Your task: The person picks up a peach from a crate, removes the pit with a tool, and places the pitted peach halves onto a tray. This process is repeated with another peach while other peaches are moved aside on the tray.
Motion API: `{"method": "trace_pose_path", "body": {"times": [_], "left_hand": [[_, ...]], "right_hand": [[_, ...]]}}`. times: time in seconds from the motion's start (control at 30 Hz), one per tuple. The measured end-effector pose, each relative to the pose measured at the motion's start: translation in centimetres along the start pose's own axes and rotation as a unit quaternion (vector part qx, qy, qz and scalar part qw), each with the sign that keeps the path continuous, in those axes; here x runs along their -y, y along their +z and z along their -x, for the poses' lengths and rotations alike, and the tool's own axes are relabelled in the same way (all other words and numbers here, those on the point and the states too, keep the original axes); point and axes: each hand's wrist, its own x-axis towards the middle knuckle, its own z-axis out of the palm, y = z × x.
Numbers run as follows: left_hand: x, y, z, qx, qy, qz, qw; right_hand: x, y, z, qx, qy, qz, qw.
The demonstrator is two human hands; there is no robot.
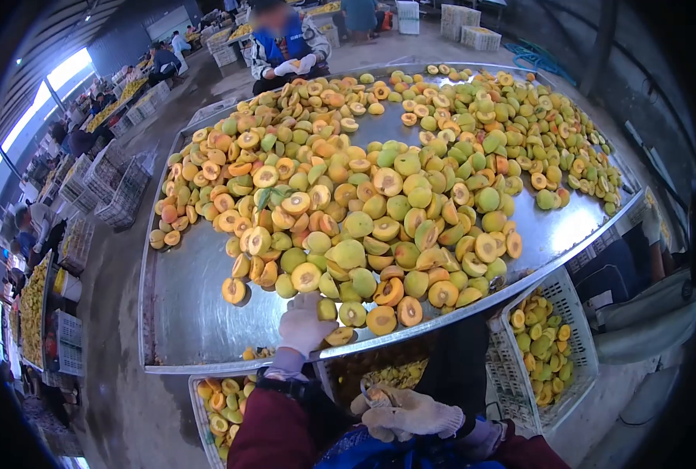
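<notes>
Many halved yellow-green peaches (348, 254) lie heaped on a metal table (199, 273). At the table's near edge, my left hand (305, 324), in a pale glove, reaches onto the metal, its fingers against a peach half (327, 309). Whether the fingers grip that half is hidden. Below the edge, close to my body, my right hand (410, 414), in a light knitted glove, is closed around a small ring-like metal tool (367, 389), with something orange beside its fingers.
White crates of peach halves stand below the table at the right (590, 352) and left (199, 406). Across the table sits a gloved person (289, 47). More people, crates and fruit-laden tables fill the hall at left. Another person's arm shows at far right.
</notes>
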Motion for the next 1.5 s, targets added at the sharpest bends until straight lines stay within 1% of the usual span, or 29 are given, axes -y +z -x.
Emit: {"method": "trace_pose_path", "body": {"times": [0.07,0.1,0.13,0.17,0.2,0.23,0.27,0.33,0.37,0.43,0.47,0.53,0.6,0.63,0.7,0.87,0.93,0.97,1.0,1.03,1.07,1.1,1.13,1.2,1.23,1.3,1.33,1.4,1.5], "left_hand": [[2.9,0.6,0.7,0.005,0.013,0.058,0.998],[3.2,-0.1,1.7,0.043,-0.027,0.265,0.963],[3.1,-0.9,2.9,0.078,-0.071,0.459,0.882],[2.2,-1.4,4.5,0.079,-0.076,0.457,0.882],[0.6,-2.0,6.3,0.055,-0.038,0.633,0.771],[-0.6,-2.2,7.6,0.025,0.004,0.781,0.624],[-1.1,-2.0,8.3,0.022,0.001,0.781,0.625],[-1.9,-1.3,9.5,0.047,-0.013,0.866,0.497],[-2.5,-1.1,9.7,0.051,0.006,0.871,0.488],[-3.7,-1.6,10.5,0.05,-0.011,0.869,0.492],[-4.5,-2.1,10.9,0.045,-0.028,0.866,0.497],[-5.7,-2.4,11.2,0.055,-0.044,0.878,0.473],[-6.4,-2.7,12.2,-0.002,-0.031,0.853,0.521],[-6.7,-2.8,12.5,-0.003,-0.032,0.853,0.521],[-7.3,-3.1,12.8,-0.035,-0.009,0.83,0.557],[-8.4,-2.7,14.1,-0.079,0.038,0.801,0.592],[-8.8,-2.8,14.5,-0.098,0.057,0.792,0.6],[-9.1,-3.1,14.6,-0.105,0.066,0.776,0.619],[-9.3,-3.4,14.8,-0.112,0.075,0.76,0.636],[-9.4,-3.9,14.8,-0.111,0.075,0.76,0.636],[-9.2,-4.5,14.7,-0.102,0.079,0.717,0.685],[-9.2,-4.9,14.6,-0.093,0.083,0.671,0.731],[-9.2,-4.8,14.6,-0.093,0.085,0.671,0.73],[-9.3,-4.6,14.8,-0.148,0.131,0.574,0.794],[-9.1,-4.8,14.7,-0.146,0.131,0.575,0.795],[-8.5,-5.6,14.3,-0.004,0.08,0.696,0.714],[-8.7,-5.7,14.2,-0.004,0.08,0.696,0.713],[-9.2,-5.8,14.0,0.0,0.066,0.784,0.617],[-9.8,-6.4,14.3,-0.031,0.007,0.755,0.655]], "right_hand": [[0.0,0.2,-0.1,0.003,-0.026,-0.026,0.999],[-0.1,0.3,-0.1,0.004,-0.053,-0.053,0.997],[0.2,0.3,-0.1,0.005,-0.052,-0.057,0.997],[0.6,0.2,-0.1,-0.012,-0.043,-0.063,0.997],[0.7,0.3,-0.2,-0.027,-0.031,-0.067,0.997],[0.0,0.1,-0.8,-0.036,-0.04,-0.052,0.997],[0.0,0.3,-1.0,-0.033,-0.037,-0.053,0.997],[0.1,0.8,-1.3,-0.091,-0.022,0.059,0.994],[0.6,1.1,-1.3,-0.094,-0.022,0.058,0.994],[1.8,1.6,-0.9,-0.112,0.007,0.187,0.976],[2.2,1.9,-0.6,-0.115,0.008,0.185,0.976],[2.9,2.3,-0.2,-0.154,0.008,0.271,0.95],[2.9,2.6,-0.3,-0.168,0.017,0.308,0.936],[2.8,2.7,-0.3,-0.181,0.027,0.346,0.92],[2.6,2.8,-0.2,-0.195,-0.001,0.338,0.921],[1.8,3.2,0.4,-0.21,-0.073,0.287,0.932],[-0.8,2.7,-0.3,-0.265,-0.283,0.478,0.788],[-0.7,2.5,-0.1,-0.266,-0.282,0.477,0.789],[0.2,2.4,0.2,-0.207,-0.172,0.389,0.881],[1.0,2.3,0.5,-0.141,-0.057,0.289,0.945],[1.4,2.3,0.8,-0.142,-0.058,0.29,0.945],[1.7,2.3,1.0,-0.096,-0.051,0.176,0.978],[2.1,2.3,1.3,-0.048,-0.043,0.059,0.996],[2.9,2.4,1.9,-0.046,-0.024,0.057,0.997],[3.2,2.5,2.1,-0.041,-0.004,0.054,0.998],[3.5,2.3,2.2,-0.038,0.023,0.054,0.998],[3.6,2.3,2.2,-0.032,0.052,0.053,0.997],[2.6,2.6,1.8,-0.06,0.004,0.034,0.998],[2.3,2.7,1.7,-0.122,-0.079,-0.023,0.989]]}}
